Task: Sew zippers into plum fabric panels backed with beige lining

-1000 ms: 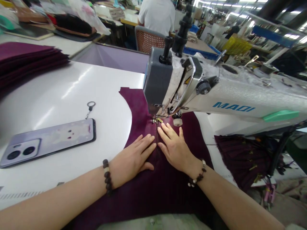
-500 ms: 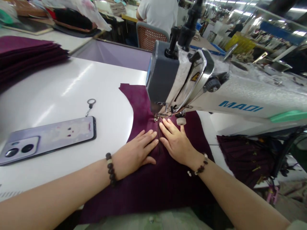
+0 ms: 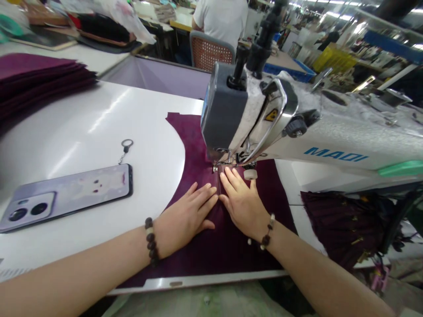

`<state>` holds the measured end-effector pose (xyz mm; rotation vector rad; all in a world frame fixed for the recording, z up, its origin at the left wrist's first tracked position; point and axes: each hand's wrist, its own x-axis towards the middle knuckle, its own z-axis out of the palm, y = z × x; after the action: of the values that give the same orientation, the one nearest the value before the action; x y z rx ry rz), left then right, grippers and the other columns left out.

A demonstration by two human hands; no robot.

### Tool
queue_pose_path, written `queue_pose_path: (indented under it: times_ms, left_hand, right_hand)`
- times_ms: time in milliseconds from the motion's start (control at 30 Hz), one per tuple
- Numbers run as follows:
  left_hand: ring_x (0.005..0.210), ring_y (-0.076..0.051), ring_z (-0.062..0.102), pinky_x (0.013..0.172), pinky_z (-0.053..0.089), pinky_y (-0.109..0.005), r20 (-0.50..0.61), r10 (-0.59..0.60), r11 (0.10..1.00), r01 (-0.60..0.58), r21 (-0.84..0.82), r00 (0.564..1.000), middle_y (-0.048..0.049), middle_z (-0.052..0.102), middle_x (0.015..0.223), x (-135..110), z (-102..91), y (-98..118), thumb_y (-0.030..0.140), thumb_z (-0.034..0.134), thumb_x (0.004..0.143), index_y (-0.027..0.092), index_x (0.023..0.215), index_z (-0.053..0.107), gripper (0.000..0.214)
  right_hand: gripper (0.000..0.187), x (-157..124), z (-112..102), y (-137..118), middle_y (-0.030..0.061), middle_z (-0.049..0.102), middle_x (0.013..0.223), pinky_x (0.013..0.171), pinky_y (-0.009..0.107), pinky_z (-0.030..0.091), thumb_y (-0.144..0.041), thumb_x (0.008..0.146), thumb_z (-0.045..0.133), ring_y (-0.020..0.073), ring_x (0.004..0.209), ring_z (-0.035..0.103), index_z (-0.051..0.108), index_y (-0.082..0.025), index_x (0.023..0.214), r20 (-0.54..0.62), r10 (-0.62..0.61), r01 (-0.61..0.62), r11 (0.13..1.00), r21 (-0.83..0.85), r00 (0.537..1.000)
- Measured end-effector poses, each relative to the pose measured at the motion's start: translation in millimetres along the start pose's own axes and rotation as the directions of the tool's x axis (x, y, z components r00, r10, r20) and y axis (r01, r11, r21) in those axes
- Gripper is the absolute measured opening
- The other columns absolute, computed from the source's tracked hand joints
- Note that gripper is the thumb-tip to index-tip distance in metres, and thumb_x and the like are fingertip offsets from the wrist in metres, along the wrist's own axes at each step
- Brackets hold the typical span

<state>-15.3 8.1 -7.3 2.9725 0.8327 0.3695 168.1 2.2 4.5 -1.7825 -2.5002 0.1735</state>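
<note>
Cloth lies on the table under the machine, far end past the foot, seemingly part-sewn, the strip's near end apparently remaining; left hand and right hand, almost touching, press flat on it

The glossy white desk bears a flat maroon fabric piece toward six o'clock, a phone with a chained ring at nine, stacked maroon panels at ten, a sewing machine at two and a maroon bundle at four.
</note>
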Motion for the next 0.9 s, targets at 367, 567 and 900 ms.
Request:
queue_pose_path:
  times_ms: [367, 567, 900]
  left_hand:
    - [0.119, -0.031, 0.043, 0.097, 0.039, -0.049, -0.062, -0.025, 0.999, 0.024, -0.023, 0.998, -0.0172, 0.051, 0.124, -10.1, 6.5, 8.2, 0.045, 0.056, 0.080, 0.009, 0.116, 0.053, 0.051]
    - [0.119, -0.030, 0.043, 0.098, 0.038, -0.049, -0.045, 0.001, 0.999, -0.003, -0.046, 0.999, -0.0125, 0.051, 0.126, -10.0, 6.9, 3.8, 0.045, 0.050, 0.084, 0.010, 0.118, 0.052, 0.049]
    - [0.121, -0.028, 0.042, 0.100, 0.035, -0.048, -0.007, -0.017, 0.998, 0.017, -0.059, 1.000, -0.0120, 0.050, 0.127, -5.8, 4.7, -0.4, 0.044, 0.047, 0.086, 0.011, 0.120, 0.050, 0.047]
  right_hand:
    - [0.048, -7.8, 2.2, 0.9, 0.0040, 0.024, 0.143, 0.106, 0.055, 0.014, -0.024, 0.090, 0.027, 0.0194, 0.130, 0.025, 0.026, -0.015, 0.136, 0.012, -0.022, 0.021, 0.998, 0.051, 1.000]
    - [0.048, -6.3, 4.5, 3.8, 0.0037, 0.020, 0.144, 0.104, 0.058, 0.015, -0.023, 0.090, 0.025, 0.0192, 0.132, 0.022, 0.026, -0.014, 0.137, 0.015, -0.051, 0.050, 0.998, 0.049, 0.999]
    - [0.047, -1.0, 4.8, 7.8, 0.0070, 0.022, 0.144, 0.103, 0.056, 0.019, -0.023, 0.090, 0.026, 0.0185, 0.133, 0.019, 0.027, -0.013, 0.136, 0.001, -0.064, 0.064, 0.997, 0.047, 0.998]
